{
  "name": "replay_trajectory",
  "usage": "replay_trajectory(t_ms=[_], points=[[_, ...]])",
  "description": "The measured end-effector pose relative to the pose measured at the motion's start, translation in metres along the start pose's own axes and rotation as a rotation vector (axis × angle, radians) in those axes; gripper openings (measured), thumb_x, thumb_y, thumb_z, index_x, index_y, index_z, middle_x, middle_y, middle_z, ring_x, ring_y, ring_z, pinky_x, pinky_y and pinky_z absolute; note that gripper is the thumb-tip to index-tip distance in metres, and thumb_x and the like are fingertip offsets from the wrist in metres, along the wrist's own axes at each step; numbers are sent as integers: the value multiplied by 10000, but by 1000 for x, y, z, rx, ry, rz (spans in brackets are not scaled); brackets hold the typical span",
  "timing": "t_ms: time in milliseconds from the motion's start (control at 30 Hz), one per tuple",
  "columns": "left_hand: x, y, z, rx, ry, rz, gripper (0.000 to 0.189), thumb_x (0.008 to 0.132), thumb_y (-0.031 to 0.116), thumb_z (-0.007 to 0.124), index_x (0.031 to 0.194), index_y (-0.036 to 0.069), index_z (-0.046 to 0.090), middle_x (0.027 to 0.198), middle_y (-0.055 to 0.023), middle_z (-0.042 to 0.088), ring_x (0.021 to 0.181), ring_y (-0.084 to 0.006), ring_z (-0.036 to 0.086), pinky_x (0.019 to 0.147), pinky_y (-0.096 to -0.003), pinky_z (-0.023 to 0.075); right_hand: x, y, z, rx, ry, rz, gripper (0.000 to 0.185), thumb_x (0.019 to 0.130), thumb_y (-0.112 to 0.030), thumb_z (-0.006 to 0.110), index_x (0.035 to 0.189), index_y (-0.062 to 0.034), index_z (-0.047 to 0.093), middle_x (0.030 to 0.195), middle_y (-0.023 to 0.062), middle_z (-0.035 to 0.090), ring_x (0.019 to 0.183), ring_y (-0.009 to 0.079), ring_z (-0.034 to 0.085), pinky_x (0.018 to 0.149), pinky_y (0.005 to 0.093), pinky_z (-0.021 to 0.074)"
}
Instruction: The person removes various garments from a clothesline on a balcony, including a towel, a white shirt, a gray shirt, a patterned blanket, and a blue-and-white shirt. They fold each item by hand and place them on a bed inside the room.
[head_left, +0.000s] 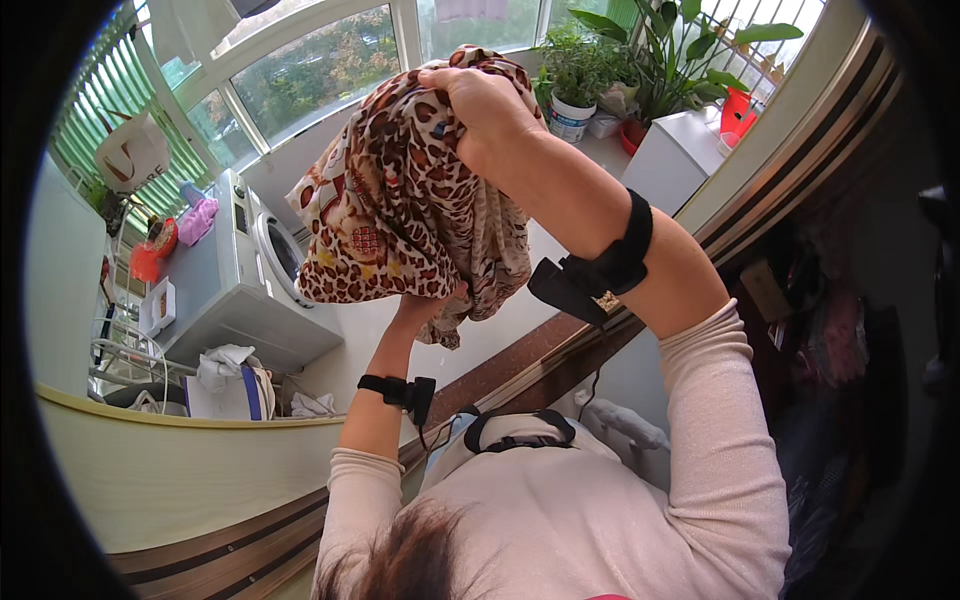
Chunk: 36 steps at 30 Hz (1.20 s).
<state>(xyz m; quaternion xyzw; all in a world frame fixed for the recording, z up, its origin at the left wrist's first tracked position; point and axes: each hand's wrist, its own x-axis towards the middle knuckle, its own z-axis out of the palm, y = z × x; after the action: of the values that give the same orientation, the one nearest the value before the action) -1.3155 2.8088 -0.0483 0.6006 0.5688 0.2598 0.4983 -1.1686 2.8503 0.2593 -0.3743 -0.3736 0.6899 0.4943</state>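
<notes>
A leopard-print cloth with brown, red and yellow patterning hangs bunched in front of me, against the window side of the room. My right hand grips its upper part, with the thumb lying over the fabric. Lower down, my left hand reaches under the cloth's bottom edge; most of its fingers are hidden by the folds, so its hold is not clear. Black straps with small devices sit around both forearms.
At the left stands a front-loading washing machine with a pink cloth and a white tray on top. Potted plants and a white cabinet are at the upper right. A small white dog is near my body, beside the door track.
</notes>
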Motion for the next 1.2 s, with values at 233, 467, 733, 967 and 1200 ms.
replay_trajectory(t_ms=[233, 467, 733, 967, 1200], points=[[-21, -29, 53, 469, 463, 169, 648, 861, 323, 626, 1400, 122, 329, 1411, -60, 378, 1240, -274, 402, 1034, -419, 370, -107, -29, -48, -64, -14, -162, 463, 843, -261, 653, 1176, 42, 544, 1271, 197, 509, 1085, 272, 525, 953, 408, 421], [-72, 32, 83, -254, 580, -10, 572, 908, 117, 540, 1418, 80, 284, 1364, -83, 419, 1133, -224, 459, 949, -342, 389, -228, -106, -150, 62, -212, -187, 252, 916, -176, 496, 1040, 28, 577, 971, 119, 608, 861, 211, 598, 822, 355, 500], [-93, 94, 91, 422, 271, 275, 551, 883, 101, 526, 1412, 120, 371, 1457, -137, 348, 1317, -306, 355, 1063, -357, 329, -349, -91, -151, -286, 77, -615, 231, 941, -153, 415, 952, 23, 565, 868, 127, 633, 754, 220, 615, 755, 367, 535], [-66, 83, 113, -346, -202, 324, 473, 891, 119, 547, 1332, 11, 415, 1281, -88, 501, 1117, -208, 485, 943, -323, 391, -342, -44, -127, -218, 86, -559, 201, 896, -115, 460, 847, 37, 581, 790, 133, 659, 624, 232, 625, 631, 379, 563], [-29, 40, 114, -71, -807, 556, 595, 826, 180, 703, 1338, 27, 441, 1202, -121, 544, 1078, -190, 528, 863, -310, 447, -399, -13, -141, -278, 694, -675, 201, 888, -101, 502, 913, 78, 590, 885, 198, 672, 750, 272, 667, 739, 398, 577]])
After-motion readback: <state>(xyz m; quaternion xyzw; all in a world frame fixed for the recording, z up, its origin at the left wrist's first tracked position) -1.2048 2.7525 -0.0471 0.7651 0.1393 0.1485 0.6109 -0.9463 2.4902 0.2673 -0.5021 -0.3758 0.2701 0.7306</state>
